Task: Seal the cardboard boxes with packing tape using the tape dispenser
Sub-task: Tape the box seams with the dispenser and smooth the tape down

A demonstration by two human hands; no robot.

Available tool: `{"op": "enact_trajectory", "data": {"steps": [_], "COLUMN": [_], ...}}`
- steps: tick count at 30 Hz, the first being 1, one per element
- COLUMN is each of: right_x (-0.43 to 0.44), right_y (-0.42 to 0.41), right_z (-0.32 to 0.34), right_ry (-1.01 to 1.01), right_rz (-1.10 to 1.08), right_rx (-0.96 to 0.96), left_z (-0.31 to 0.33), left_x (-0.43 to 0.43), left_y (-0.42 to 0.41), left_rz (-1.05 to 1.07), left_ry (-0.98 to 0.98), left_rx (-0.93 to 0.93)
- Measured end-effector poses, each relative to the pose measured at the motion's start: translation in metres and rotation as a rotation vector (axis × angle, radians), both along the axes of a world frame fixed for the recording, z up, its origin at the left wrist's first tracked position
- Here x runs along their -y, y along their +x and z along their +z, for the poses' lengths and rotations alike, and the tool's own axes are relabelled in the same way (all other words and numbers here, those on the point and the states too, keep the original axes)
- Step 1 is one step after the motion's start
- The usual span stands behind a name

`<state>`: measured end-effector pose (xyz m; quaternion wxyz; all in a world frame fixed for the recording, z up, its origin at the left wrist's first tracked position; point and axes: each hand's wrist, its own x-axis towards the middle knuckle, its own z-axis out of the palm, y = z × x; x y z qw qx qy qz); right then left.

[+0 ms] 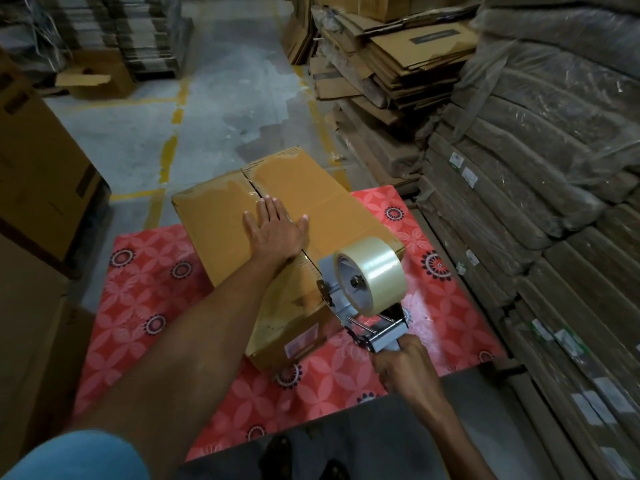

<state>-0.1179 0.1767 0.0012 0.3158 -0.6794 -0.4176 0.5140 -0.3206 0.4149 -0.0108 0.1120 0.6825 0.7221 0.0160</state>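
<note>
A long brown cardboard box (221,230) lies on a red flowered table (145,292), its top flaps closed along a centre seam with clear tape shining on the far part. My left hand (273,230) rests flat on the top, fingers spread over the seam. My right hand (401,362) grips the handle of a metal tape dispenser (346,306) that carries a roll of clear tape (375,271). The dispenser's front end sits at the near right edge of the box top.
Stacked brown boxes (38,174) stand at the left. Flattened cartons (391,64) and plastic-wrapped bundles (540,150) are piled on the right, close to the table. An open box (100,77) sits on the grey floor with yellow lines beyond.
</note>
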Motion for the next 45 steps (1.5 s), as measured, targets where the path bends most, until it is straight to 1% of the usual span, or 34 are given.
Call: {"op": "enact_trajectory", "data": {"steps": [2,4,6,9,12,15,18,23,24,26,28,29,30,32,35,40,42,45], "right_x": [-0.002,-0.003,-0.003,0.0,0.012,0.026,0.032,0.033,0.032,0.028,0.025,0.024,0.023,0.022,0.02,0.03,0.034,0.044], "right_y": [0.002,0.003,0.003,0.003,0.007,0.015,0.015,0.014,0.014,0.016,0.017,0.016,0.015,0.013,0.003,-0.014,-0.013,-0.001], "right_z": [-0.003,-0.006,-0.007,-0.005,-0.006,-0.016,-0.021,-0.03,-0.036,-0.053,-0.067,-0.072,-0.075,-0.081,-0.087,-0.097,-0.098,-0.099], "right_ry": [0.002,0.003,-0.001,0.023,0.049,0.03,0.012,-0.034,-0.055,-0.05,-0.09,-0.105,-0.074,0.008,0.017,0.028,0.063,0.101], "right_rz": [-0.007,-0.005,0.001,0.006,0.02,-0.021,-0.065,0.044,0.025,0.013,0.116,0.109,0.08,0.013,-0.03,-0.173,-0.212,-0.269], "right_rx": [0.013,0.032,0.043,0.016,-0.003,0.014,-0.024,0.037,0.037,0.023,0.05,0.031,0.004,-0.011,-0.058,-0.384,-0.385,-0.276], "left_z": [-0.002,-0.003,-0.004,-0.005,-0.011,-0.012,-0.011,-0.007,-0.007,-0.006,-0.009,-0.012,-0.015,-0.019,-0.02,-0.017,-0.015,-0.011], "left_x": [0.025,0.048,0.057,0.053,0.052,0.053,0.054,0.058,0.06,0.067,0.078,0.083,0.086,0.085,0.084,0.086,0.086,0.087], "left_y": [0.014,0.021,0.023,0.022,0.025,0.026,0.025,0.024,0.023,0.023,0.019,0.017,0.014,0.011,0.012,0.011,0.012,0.014], "left_rz": [-0.078,-0.197,-0.246,-0.223,-0.203,-0.171,-0.176,-0.185,-0.211,-0.357,-0.542,-0.6,-0.629,-0.635,-0.634,-0.641,-0.632,-0.624], "left_ry": [0.004,-0.013,-0.013,-0.009,-0.005,0.03,0.039,0.058,0.086,0.13,0.125,0.112,0.1,0.092,0.101,0.08,0.061,0.027], "left_rx": [-0.022,-0.085,-0.101,-0.043,-0.025,0.008,0.024,0.023,0.012,0.006,-0.001,-0.016,-0.026,-0.03,-0.032,-0.017,-0.02,-0.037]}}
